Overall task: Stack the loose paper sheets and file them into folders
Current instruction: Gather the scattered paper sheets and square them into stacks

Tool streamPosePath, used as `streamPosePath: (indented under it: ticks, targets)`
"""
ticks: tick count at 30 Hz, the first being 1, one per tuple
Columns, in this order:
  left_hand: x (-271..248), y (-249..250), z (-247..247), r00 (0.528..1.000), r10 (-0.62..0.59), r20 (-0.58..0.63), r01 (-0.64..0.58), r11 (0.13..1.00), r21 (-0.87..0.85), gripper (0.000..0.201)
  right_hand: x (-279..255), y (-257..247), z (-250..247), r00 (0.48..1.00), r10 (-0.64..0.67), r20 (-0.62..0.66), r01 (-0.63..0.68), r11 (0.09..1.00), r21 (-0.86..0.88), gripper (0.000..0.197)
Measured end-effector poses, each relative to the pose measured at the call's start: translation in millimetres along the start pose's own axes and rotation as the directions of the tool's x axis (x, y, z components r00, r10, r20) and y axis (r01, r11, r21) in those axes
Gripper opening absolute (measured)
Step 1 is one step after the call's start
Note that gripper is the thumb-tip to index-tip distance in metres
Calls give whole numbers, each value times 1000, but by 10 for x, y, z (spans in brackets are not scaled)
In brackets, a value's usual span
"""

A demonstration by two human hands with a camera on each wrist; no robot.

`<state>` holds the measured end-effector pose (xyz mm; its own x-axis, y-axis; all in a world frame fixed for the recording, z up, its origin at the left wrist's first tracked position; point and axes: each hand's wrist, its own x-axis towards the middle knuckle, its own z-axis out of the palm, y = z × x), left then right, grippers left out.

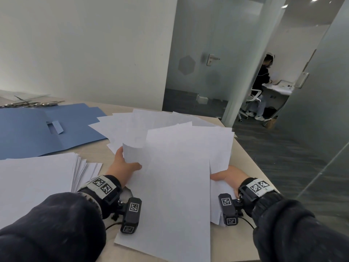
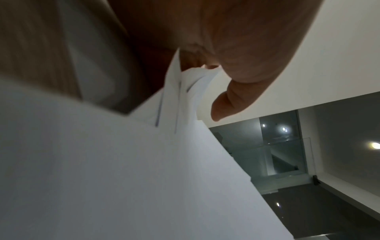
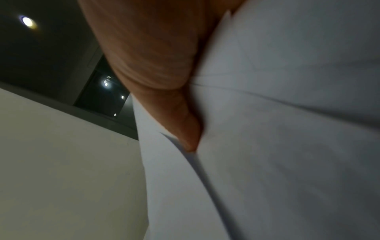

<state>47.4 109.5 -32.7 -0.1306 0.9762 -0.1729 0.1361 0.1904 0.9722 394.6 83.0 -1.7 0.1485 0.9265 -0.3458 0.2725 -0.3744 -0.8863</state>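
Between the hands: a bundle of loose sheets (image 1: 175, 173), lifted at its far end off the desk (image 1: 243, 159), near edge low toward the person.
Bundle condition: uneven; sheet edges step out of line at the top and along the right side, and the left wrist view shows separate leaves fanning at the corner.
Risk, slipping: the top sheet is long and overhangs toward the person, so a loosened hold would likely let it slide out and drop off the desk edge.
Risk, creasing: the left corner already curls over the fingers; squeezing harder there could fold it.
Risk, mixing: more scattered sheets (image 1: 132, 125) lie just beyond the bundle, and sweeping forward could drag them askew.
Left hand (image 1: 124, 163): grip closed on the bundle's left edge, thumb on top and fingers beneath, pinching the curled corner.
Right hand (image 1: 229, 176): grip partly hidden by paper; the thumb presses flat against the sheets in the right wrist view, fingers behind them, so it appears to clamp the right edge.
Left of the bundle: a neater stack of paper (image 1: 37, 178), well squared by comparison.
Further left: an open blue folder (image 1: 47, 129), holding no sheets as far as can be seen.
Step, as judged: gathering and squaring, filing not yet begun.
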Motion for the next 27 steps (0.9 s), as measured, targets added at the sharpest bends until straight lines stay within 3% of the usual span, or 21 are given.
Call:
streamPosePath:
  ticks: [4, 8, 15, 20, 23, 27]
  targets:
    - [22, 76, -20, 989, 89, -119, -54, 962, 267, 111, -36, 30, -9, 1000, -10, -8, 11, 995, 95, 34]
    - [-21, 116, 0, 996, 87, -36, -48, 793, 607, 120, -45, 54, 25, 1000, -22, -7, 23, 990, 142, 36]
    - [-30, 160, -56, 999, 44, -8, -34, 861, 508, 116, -157, 59, 65, 998, -63, 7, 59, 970, 238, 28]
    - [-91, 138, -20, 998, 58, 0, -49, 841, 539, 87, -84, 124, 93, 999, -48, -25, 54, 953, 297, 21]
    - [-116, 105, 37, 999, 12, 50, -34, 878, 477, 73, -5, 165, 156, 1000, -24, 0, 23, 972, 235, 28]
    - [-113, 116, 80, 995, -17, 95, -33, 864, 503, 78, 0, 157, 165, 1000, 10, 16, -12, 996, 88, 30]
